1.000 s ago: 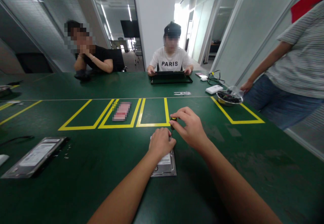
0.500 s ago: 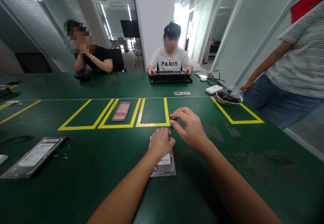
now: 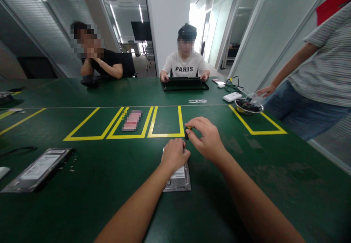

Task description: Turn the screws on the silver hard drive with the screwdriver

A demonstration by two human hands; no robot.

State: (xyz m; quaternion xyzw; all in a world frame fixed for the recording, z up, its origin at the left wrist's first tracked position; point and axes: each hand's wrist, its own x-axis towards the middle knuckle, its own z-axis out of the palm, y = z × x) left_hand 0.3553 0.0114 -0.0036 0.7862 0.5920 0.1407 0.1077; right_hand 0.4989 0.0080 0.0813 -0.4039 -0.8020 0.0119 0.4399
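A silver hard drive (image 3: 179,179) lies flat on the green table (image 3: 246,169) just in front of me. My left hand (image 3: 173,156) rests closed on its far end and holds it down. My right hand (image 3: 206,137) is closed round a small screwdriver with a black and yellow handle (image 3: 187,131), held upright over the drive's far right corner. The tip of the tool is hidden behind my left hand.
A second hard drive (image 3: 38,169) lies at the left with small screws beside it. Yellow taped boxes (image 3: 164,123) mark the table; one holds a pink object (image 3: 132,120). A metal bowl (image 3: 248,106) stands at the right, near a standing person's hand. Two people sit opposite.
My hands have barely moved; the right hand has shifted slightly on the screwdriver. The standing person's hand at the right has lifted a little above the bowl.
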